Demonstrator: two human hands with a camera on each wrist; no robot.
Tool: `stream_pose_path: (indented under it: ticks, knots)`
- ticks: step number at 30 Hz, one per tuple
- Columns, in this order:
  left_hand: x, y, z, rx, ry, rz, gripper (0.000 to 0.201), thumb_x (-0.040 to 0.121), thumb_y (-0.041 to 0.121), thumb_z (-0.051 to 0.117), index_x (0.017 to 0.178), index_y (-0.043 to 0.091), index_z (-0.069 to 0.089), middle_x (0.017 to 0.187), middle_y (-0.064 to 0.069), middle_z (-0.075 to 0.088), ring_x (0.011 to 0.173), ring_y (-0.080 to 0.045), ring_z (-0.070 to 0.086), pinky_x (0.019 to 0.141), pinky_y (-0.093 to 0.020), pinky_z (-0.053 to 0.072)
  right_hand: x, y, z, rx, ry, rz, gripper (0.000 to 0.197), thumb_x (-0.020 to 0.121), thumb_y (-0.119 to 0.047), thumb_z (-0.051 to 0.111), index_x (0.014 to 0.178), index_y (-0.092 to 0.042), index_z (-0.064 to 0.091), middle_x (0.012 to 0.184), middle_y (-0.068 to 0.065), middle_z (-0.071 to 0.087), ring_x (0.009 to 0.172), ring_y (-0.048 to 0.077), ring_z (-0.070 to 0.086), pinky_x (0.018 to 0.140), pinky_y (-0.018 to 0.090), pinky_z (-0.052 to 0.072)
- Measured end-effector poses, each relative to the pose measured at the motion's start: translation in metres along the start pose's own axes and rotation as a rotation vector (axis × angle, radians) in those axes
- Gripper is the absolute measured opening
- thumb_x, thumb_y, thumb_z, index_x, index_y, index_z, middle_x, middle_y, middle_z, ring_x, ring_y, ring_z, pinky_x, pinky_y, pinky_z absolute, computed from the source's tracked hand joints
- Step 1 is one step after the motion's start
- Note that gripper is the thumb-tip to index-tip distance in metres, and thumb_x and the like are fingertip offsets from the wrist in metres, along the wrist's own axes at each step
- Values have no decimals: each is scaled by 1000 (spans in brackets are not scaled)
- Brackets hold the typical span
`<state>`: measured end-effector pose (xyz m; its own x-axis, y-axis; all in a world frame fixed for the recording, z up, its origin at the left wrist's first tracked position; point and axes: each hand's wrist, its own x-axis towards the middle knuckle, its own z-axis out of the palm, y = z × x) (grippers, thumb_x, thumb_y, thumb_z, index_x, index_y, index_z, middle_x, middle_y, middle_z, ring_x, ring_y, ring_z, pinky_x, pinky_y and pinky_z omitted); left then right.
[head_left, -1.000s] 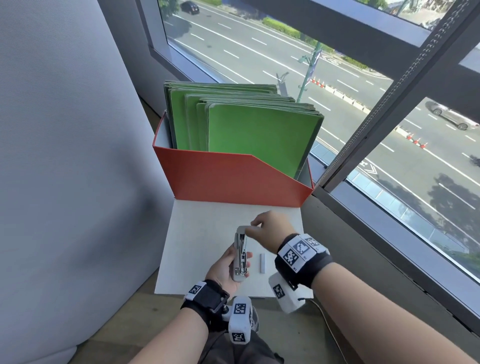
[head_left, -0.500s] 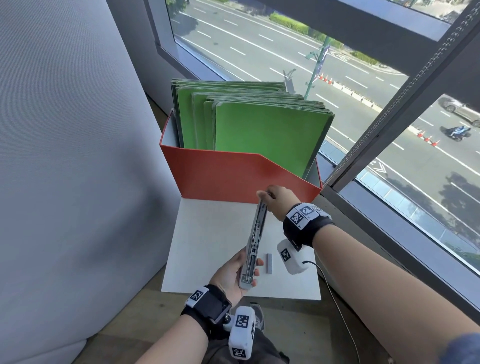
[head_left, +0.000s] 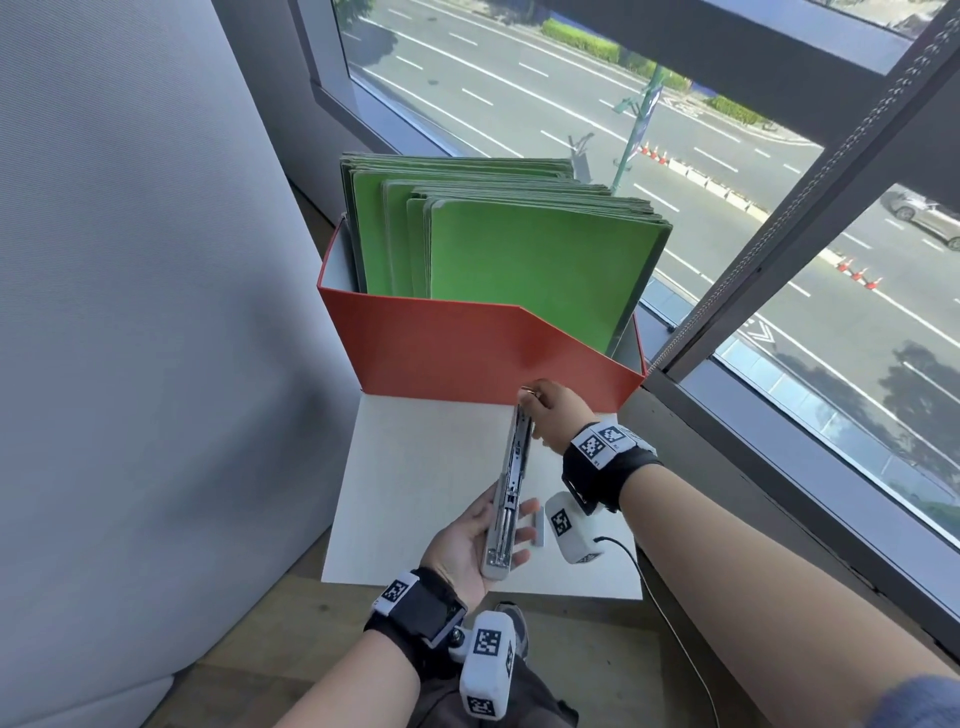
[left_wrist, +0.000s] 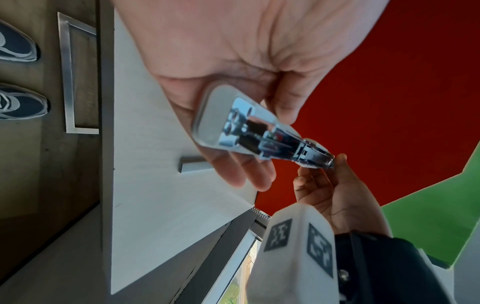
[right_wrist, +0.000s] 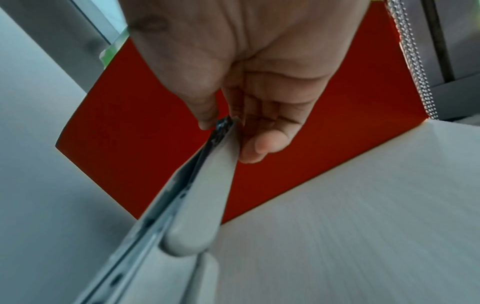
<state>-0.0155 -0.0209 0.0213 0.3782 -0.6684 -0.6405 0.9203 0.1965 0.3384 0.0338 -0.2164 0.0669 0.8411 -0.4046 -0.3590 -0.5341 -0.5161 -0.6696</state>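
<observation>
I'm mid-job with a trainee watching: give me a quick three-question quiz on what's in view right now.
1. True or false: the stapler is swung open.
2. The left hand holds the stapler's base. What pinches its far tip?
A) the right hand
B) nothing
C) a clamp
3. Fill in: the loose staple strip lies on the table, beside the fingers of the ___ hand.

Key: 1 true; 2 A; 3 left.
</observation>
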Motion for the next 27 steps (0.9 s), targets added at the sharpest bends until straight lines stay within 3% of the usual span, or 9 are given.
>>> stream_pose_path:
  ticks: [3, 6, 8, 11, 16, 18, 21, 24, 27]
  knots:
    - [1, 3, -2, -3, -10, 13, 38, 97, 18, 37, 124, 27, 61, 121, -13, 69, 78, -22, 67, 65, -30, 53, -9, 5, 2, 115, 3, 24, 35, 96, -30, 40, 123, -10, 51, 99, 10, 67, 69, 23, 65, 63, 38, 56]
    - [3, 7, -8, -15, 8, 30, 39, 98, 18, 35, 127, 28, 59, 127, -14, 65, 77, -21, 64, 62, -28, 52, -29, 30, 10, 140, -22, 114, 36, 95, -26, 46, 128, -13, 47, 101, 10, 67, 74, 20, 63, 64, 34, 54]
    - [4, 9, -12, -36, 24, 37, 40, 98, 18, 35, 129, 29, 57, 125, -15, 66, 73, -20, 64, 58, -27, 52, -49, 53, 24, -22, -105, 145, 43, 92, -26, 54, 132, -19, 44, 109, 8, 66, 85, 20, 63, 72, 30, 51]
    - [7, 12, -16, -46, 50, 52, 40, 96, 17, 38, 131, 28, 55, 119, -14, 70, 69, -20, 65, 54, -26, 51, -75, 76, 50, -150, -201, 156, 50, 87, -24, 61, 134, -19, 44, 120, 8, 55, 92, 20, 58, 86, 28, 47]
    - [7, 13, -15, -50, 65, 41, 39, 96, 17, 40, 130, 28, 57, 123, -15, 67, 76, -22, 67, 59, -28, 55, -82, 84, 73, -134, -153, 161, 47, 84, -17, 65, 127, -13, 47, 126, 9, 44, 102, 26, 59, 95, 31, 46]
    - [7, 13, -15, -44, 66, 36, 39, 96, 16, 39, 129, 29, 57, 122, -13, 68, 78, -22, 69, 60, -28, 56, -83, 85, 75, -145, -143, 160, 41, 84, -12, 63, 123, -10, 49, 124, 9, 43, 98, 28, 60, 93, 32, 47]
    - [7, 14, -14, -30, 69, 27, 40, 96, 17, 39, 129, 30, 57, 122, -12, 68, 84, -23, 69, 63, -30, 57, -82, 86, 72, -142, -134, 162, 29, 83, -9, 62, 111, -9, 52, 115, 8, 46, 86, 24, 55, 82, 29, 46]
    - [6, 15, -13, -25, 71, 24, 40, 96, 16, 39, 130, 30, 56, 121, -12, 69, 87, -24, 69, 65, -30, 57, -80, 89, 68, -61, -88, 175, 21, 79, -7, 63, 94, -16, 52, 95, 3, 55, 77, 20, 53, 70, 27, 43]
    - [6, 16, -11, -17, 66, 24, 40, 96, 16, 39, 130, 29, 56, 121, -12, 69, 88, -24, 68, 67, -30, 56, -81, 91, 62, 77, -53, 216, 21, 76, -3, 63, 82, -19, 51, 78, 2, 60, 67, 22, 57, 63, 30, 51]
